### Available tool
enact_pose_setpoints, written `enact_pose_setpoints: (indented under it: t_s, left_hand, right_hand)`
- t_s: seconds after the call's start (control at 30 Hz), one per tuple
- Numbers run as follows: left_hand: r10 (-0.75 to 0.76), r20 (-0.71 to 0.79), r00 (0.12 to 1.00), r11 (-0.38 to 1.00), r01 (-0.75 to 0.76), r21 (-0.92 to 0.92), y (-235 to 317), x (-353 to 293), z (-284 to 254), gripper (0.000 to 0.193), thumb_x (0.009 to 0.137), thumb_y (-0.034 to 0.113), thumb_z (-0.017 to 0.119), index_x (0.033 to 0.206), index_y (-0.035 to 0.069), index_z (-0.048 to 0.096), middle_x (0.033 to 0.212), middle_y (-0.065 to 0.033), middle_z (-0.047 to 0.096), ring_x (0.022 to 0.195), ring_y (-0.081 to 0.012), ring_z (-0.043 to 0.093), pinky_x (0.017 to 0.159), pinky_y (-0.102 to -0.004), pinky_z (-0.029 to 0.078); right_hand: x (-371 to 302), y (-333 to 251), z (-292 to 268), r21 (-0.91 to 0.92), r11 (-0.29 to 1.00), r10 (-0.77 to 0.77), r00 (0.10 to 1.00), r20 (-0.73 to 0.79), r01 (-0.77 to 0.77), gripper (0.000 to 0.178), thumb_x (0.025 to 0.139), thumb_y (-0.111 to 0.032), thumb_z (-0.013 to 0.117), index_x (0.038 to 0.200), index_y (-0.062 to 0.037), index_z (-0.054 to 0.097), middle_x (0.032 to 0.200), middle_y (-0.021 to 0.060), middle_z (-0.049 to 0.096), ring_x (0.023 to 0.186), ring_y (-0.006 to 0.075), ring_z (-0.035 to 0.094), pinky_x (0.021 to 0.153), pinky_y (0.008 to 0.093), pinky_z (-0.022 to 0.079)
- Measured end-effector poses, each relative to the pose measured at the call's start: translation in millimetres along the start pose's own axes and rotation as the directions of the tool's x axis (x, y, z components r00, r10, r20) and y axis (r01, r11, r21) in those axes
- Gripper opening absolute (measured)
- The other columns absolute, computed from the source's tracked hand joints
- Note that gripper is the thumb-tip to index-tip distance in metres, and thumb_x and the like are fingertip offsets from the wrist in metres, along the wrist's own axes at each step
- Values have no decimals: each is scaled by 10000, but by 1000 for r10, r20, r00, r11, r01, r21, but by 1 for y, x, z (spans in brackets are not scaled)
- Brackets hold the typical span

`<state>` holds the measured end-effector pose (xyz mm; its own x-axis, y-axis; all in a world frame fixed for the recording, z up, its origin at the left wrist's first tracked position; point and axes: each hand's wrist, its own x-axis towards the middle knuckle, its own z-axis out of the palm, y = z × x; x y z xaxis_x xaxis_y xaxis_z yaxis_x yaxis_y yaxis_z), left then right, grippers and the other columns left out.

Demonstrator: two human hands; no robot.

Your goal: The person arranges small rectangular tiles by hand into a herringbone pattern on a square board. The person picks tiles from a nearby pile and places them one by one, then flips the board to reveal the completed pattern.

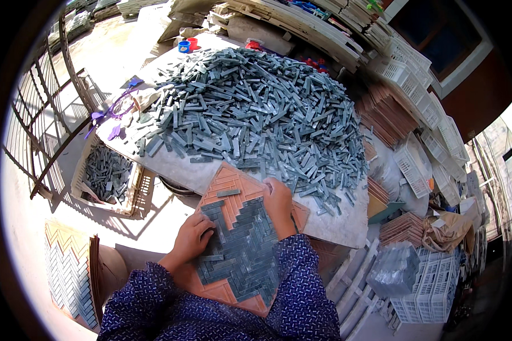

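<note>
An orange herringbone mold tray [224, 176] lies tilted in front of me, its near end by my body and its far corner at the stone-covered tabletop. Dark grey-green stone strips [239, 244] fill most of its middle in a zigzag; bare orange slots show at the far left and near corners. Two loose strips, one far [228, 192] and one near the left edge [213, 257], lie askew on top. My left hand [193, 237] is closed at the tray's left edge, fingertips on the strips. My right hand [279, 206] is closed over the far right part; its fingertips are hidden.
A big heap of loose strips [250, 108] covers the pale tabletop [347, 227]. Left of it stands a white crate [133, 190] of strips. A filled herringbone panel [71, 273] leans at lower left. Stacked orange trays [384, 113] and white crates [424, 284] stand at right.
</note>
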<state>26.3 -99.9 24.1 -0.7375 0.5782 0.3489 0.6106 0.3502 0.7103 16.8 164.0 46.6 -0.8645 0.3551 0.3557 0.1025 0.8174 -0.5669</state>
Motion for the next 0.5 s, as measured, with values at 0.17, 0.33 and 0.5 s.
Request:
enact_pose_setpoints:
  t_s: [0.17,0.33,0.5]
  left_hand:
    - [19,-33,999,1000,-19,-12,-1,-3,-3,151,727,18,655,869,52,615,918,-98,583,922,-293,575,814,-375,478]
    - [40,-46,998,999,-41,-14,-2,-2,1,153,727,27,660,868,62,612,930,-93,585,953,-299,571,828,-376,476]
    - [27,-49,998,1000,-27,-9,-6,-10,-1,160,726,32,666,874,59,613,951,-100,580,962,-301,567,829,-376,477]
  right_hand:
    - [40,15,34,-200,970,147,989,10,-142,257,733,-195,734,900,-13,664,797,159,664,743,321,648,658,403,494]
    - [45,35,14,497,741,345,891,296,-452,321,783,-101,707,1051,43,606,794,77,644,649,129,581,576,254,448]
    - [14,0,-4,651,500,184,804,565,-572,472,825,-7,643,1251,29,441,812,42,596,672,85,546,570,192,422]
